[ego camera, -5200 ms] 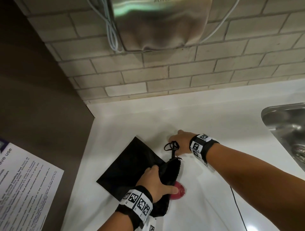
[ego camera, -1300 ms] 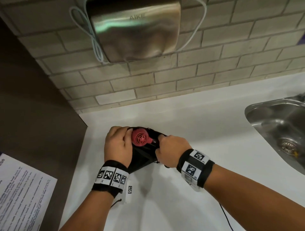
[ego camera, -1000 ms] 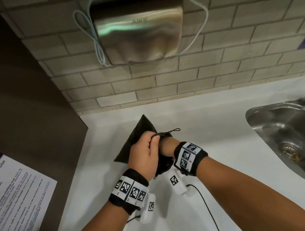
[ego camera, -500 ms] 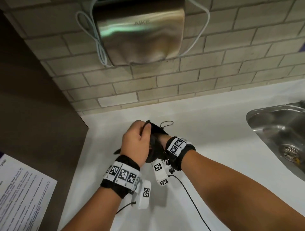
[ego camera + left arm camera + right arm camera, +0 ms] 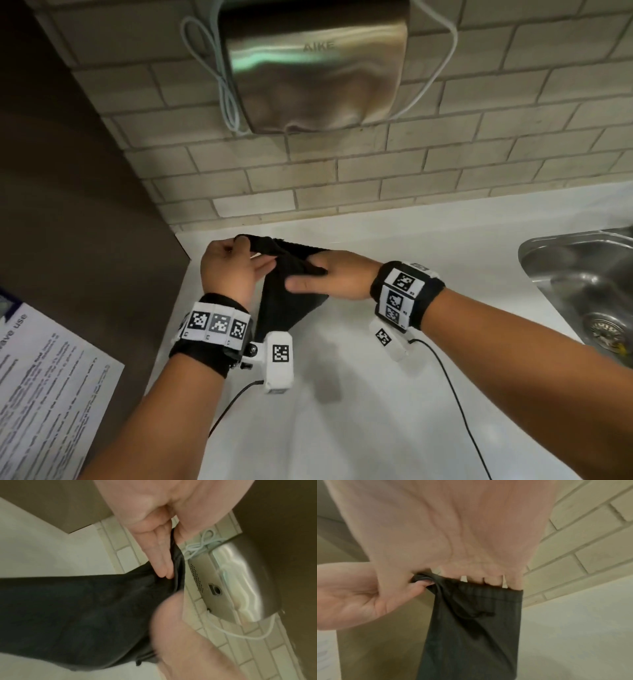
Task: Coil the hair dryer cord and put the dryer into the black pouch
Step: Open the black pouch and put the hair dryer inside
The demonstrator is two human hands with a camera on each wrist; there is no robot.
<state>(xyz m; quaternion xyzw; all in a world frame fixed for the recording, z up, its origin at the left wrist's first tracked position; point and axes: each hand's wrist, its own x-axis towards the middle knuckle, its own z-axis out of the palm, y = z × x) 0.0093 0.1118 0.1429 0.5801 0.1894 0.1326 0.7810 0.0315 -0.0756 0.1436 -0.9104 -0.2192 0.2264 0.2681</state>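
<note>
The black pouch hangs above the white counter between my two hands, its mouth stretched wide at the top. My left hand pinches the left end of the rim between thumb and fingers. My right hand holds the right side, fingers hooked over the rim and thumb outside on the cloth. In the right wrist view the pouch drops straight down with a loop of drawstring on its front. Neither the hair dryer nor its cord shows in any view.
A steel hand dryer with a looped white cable hangs on the brick wall above. A steel sink lies to the right. A brown partition and a printed notice stand on the left. Thin black wrist-camera cables trail over the counter.
My hands have drawn apart, stretching the pouch mouth wide, and the right hand has come out of the pouch to hold its rim. The red dryer seen earlier no longer shows.
</note>
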